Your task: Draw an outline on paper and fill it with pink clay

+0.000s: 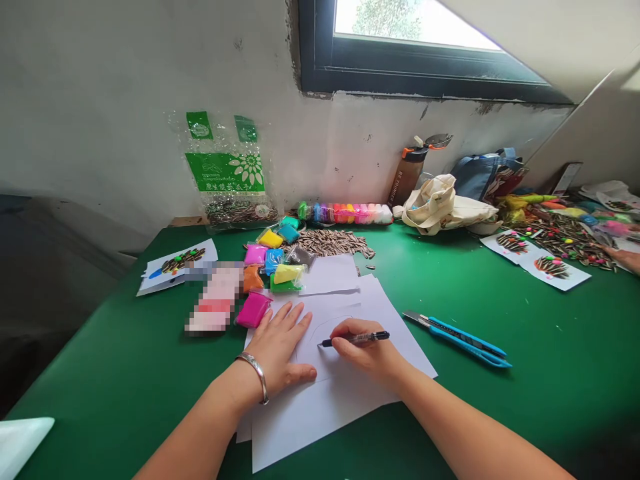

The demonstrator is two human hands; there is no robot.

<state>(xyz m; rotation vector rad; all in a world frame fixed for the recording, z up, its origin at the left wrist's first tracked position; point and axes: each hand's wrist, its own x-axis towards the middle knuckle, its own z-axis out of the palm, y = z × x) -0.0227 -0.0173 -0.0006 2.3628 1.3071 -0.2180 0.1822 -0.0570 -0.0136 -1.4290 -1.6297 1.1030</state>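
My right hand grips a black pen, its tip touching or just above a white sheet of paper. A faint curved line shows on the sheet near the pen. My left hand, with a silver bangle at the wrist, lies flat on the paper with fingers spread. Just beyond its fingertips is a magenta clay packet. Several more packets, among them a yellow-and-green one, lie behind it. To the right of the paper rests a blue utility knife, its blade showing.
Sunflower seeds are heaped behind the paper. A clear seed bag leans on the wall beside a row of coloured clay. A brown bottle and cloth bag stand behind. Seed-decorated cards lie right, near another person's hand.
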